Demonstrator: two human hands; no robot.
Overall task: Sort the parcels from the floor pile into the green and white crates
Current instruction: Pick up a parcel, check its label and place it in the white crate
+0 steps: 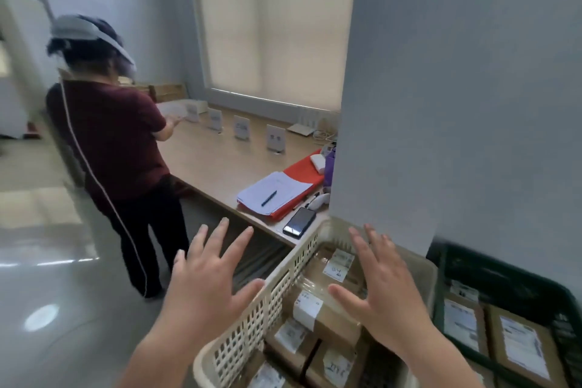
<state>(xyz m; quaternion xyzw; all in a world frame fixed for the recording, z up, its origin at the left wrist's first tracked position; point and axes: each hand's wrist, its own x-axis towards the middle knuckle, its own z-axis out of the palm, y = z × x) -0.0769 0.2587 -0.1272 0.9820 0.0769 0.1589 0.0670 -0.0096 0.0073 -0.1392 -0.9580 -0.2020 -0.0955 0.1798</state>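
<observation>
Head view: my left hand (208, 290) and right hand (387, 290) both spread and empty, white crate (252, 324) under them, reckon knocking its heaped parcels (337, 324) could spill one

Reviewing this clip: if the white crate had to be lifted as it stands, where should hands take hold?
Probably by the rolled rim of the white crate, on both long sides at once, hooked over from above. It is full of parcels, so a two-sided hold suits, and the green crate stands close on its right, leaving little room to come in sideways there.
</observation>
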